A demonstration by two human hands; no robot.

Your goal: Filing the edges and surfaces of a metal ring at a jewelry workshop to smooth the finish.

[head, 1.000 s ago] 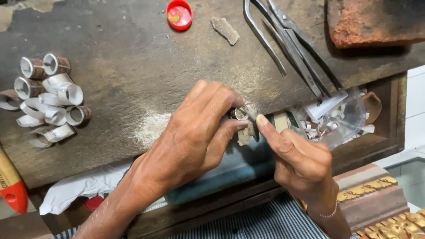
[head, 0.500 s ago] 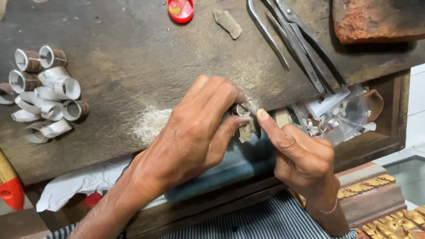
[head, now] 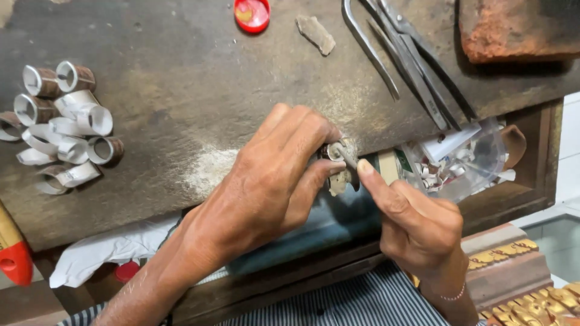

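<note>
My left hand [head: 272,181] pinches a small metal ring piece [head: 333,151] against a worn peg [head: 339,178] at the front edge of the dark workbench [head: 181,90]. My right hand [head: 411,223] grips a thin metal tool [head: 349,158] whose tip lies on that ring, the forefinger stretched along it. Most of the ring is hidden by my left fingers.
A heap of several silver-white metal ring bands [head: 60,121] lies at the bench's left. Long metal tongs [head: 405,54], a red lid [head: 252,13], a stone chip [head: 315,33] and a reddish brick [head: 519,27] sit at the back. A clear bag of scraps [head: 459,163] hangs at right.
Both hands stay on the ring at the bench edge; the right hand has shifted slightly, working the tool on it. The view has drifted a little.
</note>
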